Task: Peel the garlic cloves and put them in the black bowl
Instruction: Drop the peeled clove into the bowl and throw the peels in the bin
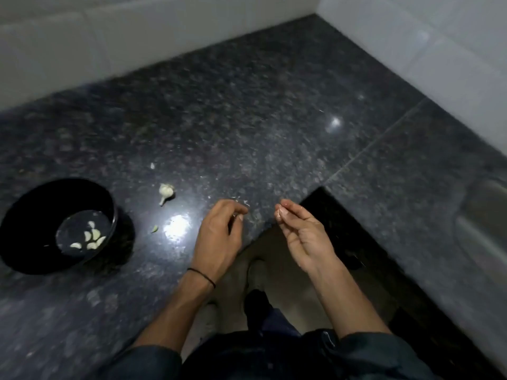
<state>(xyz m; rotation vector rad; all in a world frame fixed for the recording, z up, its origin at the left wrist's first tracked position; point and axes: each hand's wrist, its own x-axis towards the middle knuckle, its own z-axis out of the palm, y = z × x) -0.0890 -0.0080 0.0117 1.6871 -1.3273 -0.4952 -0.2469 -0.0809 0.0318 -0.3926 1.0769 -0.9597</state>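
The right hand [299, 231] is pinching a small garlic clove [278, 213] between thumb and fingertips, palm turned up, near the front edge of the dark speckled worktop [247, 119]. The left hand [219, 231] is hovering just beside it with its fingers curled toward the thumb. The blur is hiding whether it is gripping anything. The black bowl [33, 215] is sitting well to the left, holding several peeled cloves [96, 234]. A garlic bulb remnant [166, 191] is lying between the bowl and the hands, with 2 small scraps [155, 229] near it.

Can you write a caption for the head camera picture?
Right hand pinches a garlic clove while peeled cloves sit in the black bowl.
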